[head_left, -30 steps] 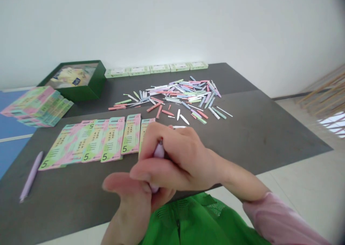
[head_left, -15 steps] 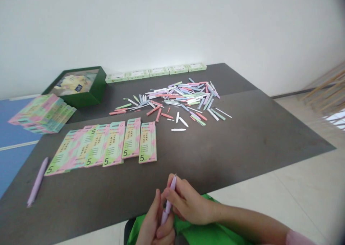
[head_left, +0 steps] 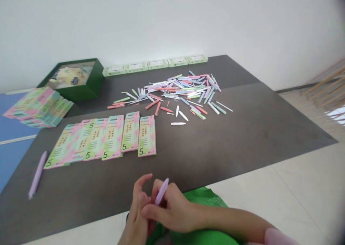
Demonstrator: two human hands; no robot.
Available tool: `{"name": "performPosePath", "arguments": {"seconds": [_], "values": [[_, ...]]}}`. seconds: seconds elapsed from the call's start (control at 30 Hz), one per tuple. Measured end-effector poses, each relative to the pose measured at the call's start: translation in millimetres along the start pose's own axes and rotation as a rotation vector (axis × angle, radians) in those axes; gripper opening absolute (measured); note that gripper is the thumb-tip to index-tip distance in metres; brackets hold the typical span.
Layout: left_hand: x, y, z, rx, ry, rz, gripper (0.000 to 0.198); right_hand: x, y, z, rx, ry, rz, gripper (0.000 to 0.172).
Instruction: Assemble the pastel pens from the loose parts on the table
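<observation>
Head camera: we hold a lilac pen (head_left: 162, 192) by the near edge of the dark surface (head_left: 229, 141), its tapered end tilting up and to the right. Our right hand (head_left: 176, 211) has its grip closed around it. Our left hand (head_left: 138, 211) meets the right one, a finger raised; the pen's lower end is hidden between them, so we cannot tell whether the left grip has hold of it. To the left lies a second lilac pen (head_left: 37, 175), near the leftmost of the printed cartons (head_left: 113, 137). Beyond them we see a green box (head_left: 93, 83), a heap of pastel pen parts (head_left: 185, 88) and small pale boxes (head_left: 157, 64) along the wall (head_left: 172, 18).
</observation>
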State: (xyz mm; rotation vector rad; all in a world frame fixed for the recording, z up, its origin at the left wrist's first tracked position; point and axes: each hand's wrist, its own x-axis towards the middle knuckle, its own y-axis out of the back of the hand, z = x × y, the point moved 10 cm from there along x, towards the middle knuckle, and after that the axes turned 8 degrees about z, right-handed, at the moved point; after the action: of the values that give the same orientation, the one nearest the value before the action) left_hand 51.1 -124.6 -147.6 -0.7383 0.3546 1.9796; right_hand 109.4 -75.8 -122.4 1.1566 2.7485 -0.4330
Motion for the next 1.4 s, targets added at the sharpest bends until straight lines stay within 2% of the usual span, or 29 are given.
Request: {"name": "performPosePath", "arguments": {"seconds": [0.1, 0.17, 0.33, 0.43, 0.57, 0.63, 0.7, 0.83, 0.93, 1.0, 1.1, 1.17, 1.23, 1.3, 1.37, 1.4], "values": [[7.3, -7.6, 39.4, 0.113, -0.095, 0.002, 0.092, 17.4, 7.4, -26.2, -0.086, 0.107, 0.081, 0.032], [13.9, -13.7, 64.6, 0.1, -0.147, -0.008, 0.091, 30.1, 13.8, -43.4, -0.114, 0.137, 0.105, 0.028], [42.1, -44.4, 100.6, -0.051, -0.141, -0.205, 0.071, 57.5, 39.3, -89.4, -0.144, 0.245, 0.215, 0.027], [61.5, -59.8, 115.6, -0.045, -0.152, -0.28, 0.066, 67.2, 57.1, -108.1, -0.169, 0.314, 0.288, 0.026], [78.5, -77.3, 133.5, -0.049, -0.17, -0.34, 0.062, 84.3, 73.2, -117.3, -0.225, 0.304, 0.275, 0.027], [83.9, -84.3, 141.3, -0.074, -0.184, -0.354, 0.054, 92.4, 80.5, -124.2, -0.325, 0.31, 0.288, 0.031], [87.5, -89.8, 147.1, -0.1, -0.192, -0.363, 0.048, 97.1, 84.7, -136.7, -0.52, 0.362, 0.321, 0.035], [86.3, -96.4, 153.6, -0.131, -0.188, -0.37, 0.047, 96.6, 81.5, -162.5, -0.887, 0.483, 0.384, 0.042], [76.3, -98.4, 162.3, -0.169, -0.225, -0.385, 0.05, 90.8, 81.6, -174.4, -1.065, 0.48, 0.482, 0.047], [67.1, -98.4, 172.9, -0.201, -0.295, -0.402, 0.045, 83.6, 82.4, -180.5, -1.112, 0.459, 0.55, 0.052], [53.1, -96.5, 192.9, -0.242, -0.426, -0.439, 0.021, 67.3, 72.6, -192.3, -1.043, 0.536, 0.542, 0.053], [44.3, -95.3, 206.0, -0.259, -0.503, -0.48, 0.018, 53.2, 66.6, -203.3, -0.915, 0.635, 0.504, 0.05], [35.9, -95.3, 216.2, -0.257, -0.557, -0.536, 0.022, 38.3, 72.8, -217.8, -0.746, 0.736, 0.527, 0.049], [26.9, -98.7, 221.3, -0.223, -0.586, -0.618, 0.023, 30.5, 90.0, -230.6, -0.559, 0.786, 0.559, 0.047], [18.0, -105.7, 219.4, -0.18, -0.572, -0.732, 0.026, 39.4, 99.6, -237.7, -0.4, 0.747, 0.422, 0.04], [13.6, -109.4, 216.8, -0.167, -0.554, -0.793, 0.028, 47.3, 95.9, -239.8, -0.344, 0.704, 0.273, 0.038]]}}
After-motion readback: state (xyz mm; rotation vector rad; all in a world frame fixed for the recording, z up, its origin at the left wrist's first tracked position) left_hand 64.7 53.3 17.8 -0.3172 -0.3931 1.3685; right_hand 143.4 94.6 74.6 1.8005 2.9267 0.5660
